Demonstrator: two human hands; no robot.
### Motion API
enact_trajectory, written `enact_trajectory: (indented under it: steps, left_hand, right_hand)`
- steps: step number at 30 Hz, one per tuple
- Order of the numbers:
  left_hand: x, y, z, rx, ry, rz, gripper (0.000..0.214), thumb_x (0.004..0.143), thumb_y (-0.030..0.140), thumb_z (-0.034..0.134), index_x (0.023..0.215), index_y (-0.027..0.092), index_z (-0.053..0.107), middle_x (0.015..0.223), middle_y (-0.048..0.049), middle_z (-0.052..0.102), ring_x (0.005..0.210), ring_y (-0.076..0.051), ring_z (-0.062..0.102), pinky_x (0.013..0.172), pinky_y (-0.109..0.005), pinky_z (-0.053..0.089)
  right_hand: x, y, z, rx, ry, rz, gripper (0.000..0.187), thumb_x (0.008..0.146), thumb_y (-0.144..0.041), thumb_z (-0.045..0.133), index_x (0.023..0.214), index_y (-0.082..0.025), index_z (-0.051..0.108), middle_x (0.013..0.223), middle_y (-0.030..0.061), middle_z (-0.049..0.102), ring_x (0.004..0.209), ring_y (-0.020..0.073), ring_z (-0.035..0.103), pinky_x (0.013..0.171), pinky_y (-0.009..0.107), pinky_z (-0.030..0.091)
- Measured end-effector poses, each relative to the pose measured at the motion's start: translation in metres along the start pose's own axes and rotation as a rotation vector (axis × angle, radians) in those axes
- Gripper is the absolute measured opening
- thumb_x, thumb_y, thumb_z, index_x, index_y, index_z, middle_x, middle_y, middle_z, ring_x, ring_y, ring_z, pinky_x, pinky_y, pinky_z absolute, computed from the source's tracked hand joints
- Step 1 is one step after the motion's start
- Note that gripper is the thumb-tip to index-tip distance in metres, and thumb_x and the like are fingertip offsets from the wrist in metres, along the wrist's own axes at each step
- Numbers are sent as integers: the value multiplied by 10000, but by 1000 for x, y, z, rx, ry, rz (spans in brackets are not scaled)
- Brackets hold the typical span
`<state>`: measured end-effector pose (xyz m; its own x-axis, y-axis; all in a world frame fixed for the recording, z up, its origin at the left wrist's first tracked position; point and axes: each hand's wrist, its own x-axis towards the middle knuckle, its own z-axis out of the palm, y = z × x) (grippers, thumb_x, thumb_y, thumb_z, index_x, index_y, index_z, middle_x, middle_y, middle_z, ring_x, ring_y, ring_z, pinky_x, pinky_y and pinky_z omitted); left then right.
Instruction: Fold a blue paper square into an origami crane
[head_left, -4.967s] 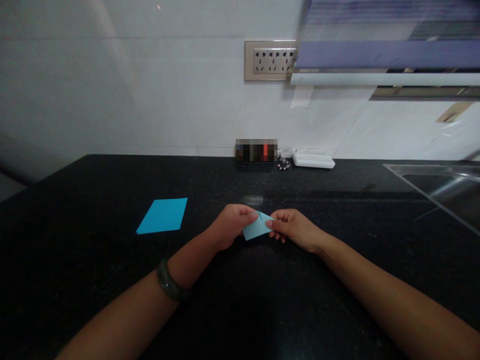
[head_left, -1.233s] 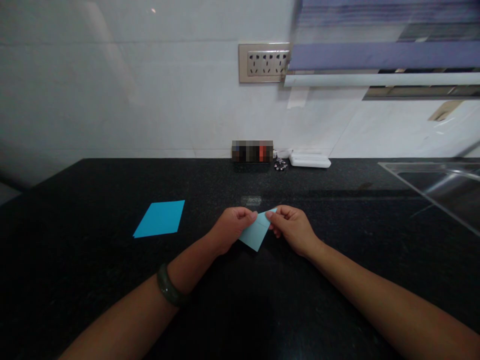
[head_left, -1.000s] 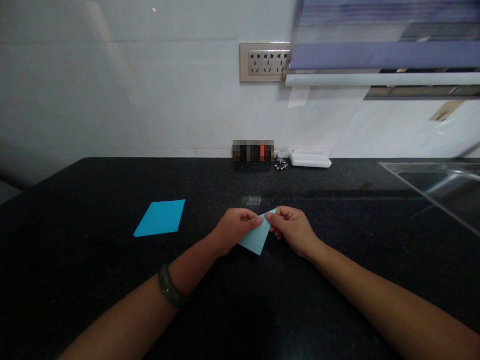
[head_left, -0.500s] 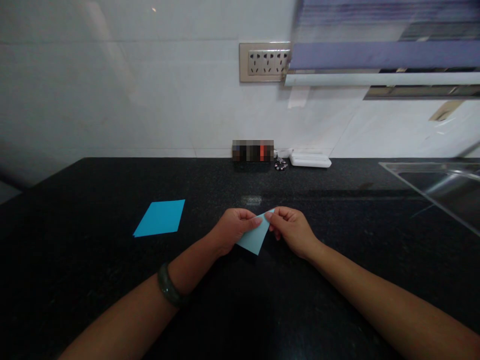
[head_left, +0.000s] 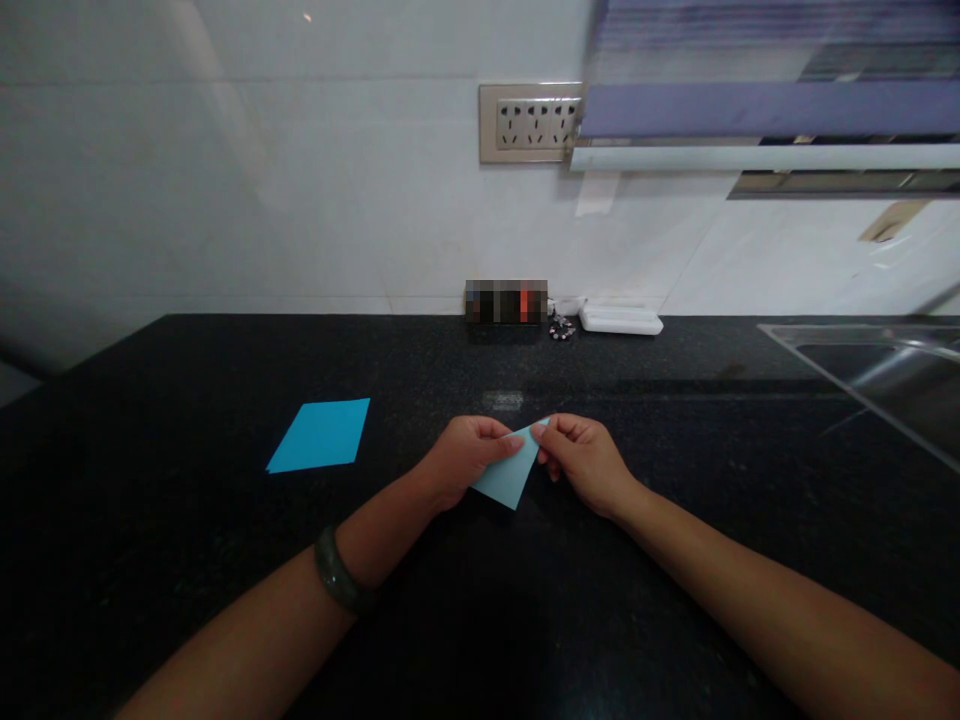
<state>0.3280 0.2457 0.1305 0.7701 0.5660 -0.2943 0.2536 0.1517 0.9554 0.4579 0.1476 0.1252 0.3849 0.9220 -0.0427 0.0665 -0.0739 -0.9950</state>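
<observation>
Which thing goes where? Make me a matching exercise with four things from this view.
1. pale blue paper
2. bright blue paper
3. dark green bangle
4. power socket panel

A. around the left forearm
B. on the light-coloured wall
C. held by the left hand and right hand
D. lying on the black countertop

Pairs: 1-C, 2-D, 3-A, 4-B

Looks forward and down from the head in a single view, over the black counter (head_left: 420, 360) squarely towards the white wall (head_left: 300, 200); takes in left hand (head_left: 465, 462) and right hand (head_left: 591, 462) near centre, from above and behind, and cuts off the metal sink (head_left: 862, 400) at right.
</observation>
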Motion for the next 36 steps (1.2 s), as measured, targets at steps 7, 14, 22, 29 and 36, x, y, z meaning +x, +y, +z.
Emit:
enact_trajectory:
  steps: [7, 14, 22, 29, 36]
  left_hand:
    - [0, 1, 0, 16, 13, 12, 275, 626, 372, 617, 714, 119, 556, 592, -12, 546, 484, -84, 462, 450, -209, 328]
    - [-1, 3, 2, 11, 27, 17, 260, 629, 364, 611, 698, 120, 552, 576, -6, 543, 471, -80, 459, 445, -207, 326]
    - [-3, 4, 5, 59, 48, 46, 261, 634, 373, 607, 696, 123, 560, 565, -1, 532, 453, -72, 439, 421, -196, 306]
    - [-3, 4, 4, 27, 37, 31, 263, 625, 367, 619, 698, 122, 560, 571, -4, 536, 462, -75, 451, 427, -198, 318]
    - [-5, 6, 5, -12, 5, 17, 268, 614, 370, 627, 688, 121, 557, 556, 2, 536, 455, -75, 455, 432, -202, 323]
  right_hand:
    - [1, 3, 1, 68, 2, -10, 274, 750, -359, 494, 563, -159, 488, 507, -25, 491, 379, 56, 394, 372, 198, 302]
    - [3, 5, 2, 117, 0, -8, 271, 757, -368, 485, 584, -160, 495, 513, -27, 490, 378, 57, 391, 368, 197, 301]
    - [0, -1, 3, 72, 31, -32, 309, 751, -405, 493, 552, -171, 456, 452, -57, 403, 367, 53, 339, 372, 201, 247]
    - [1, 1, 3, 88, 29, -20, 314, 755, -402, 496, 549, -168, 457, 450, -55, 402, 368, 52, 332, 376, 204, 239]
    - [3, 4, 0, 130, 40, -32, 373, 749, -427, 492, 486, -168, 442, 422, -43, 415, 363, 62, 345, 380, 213, 260]
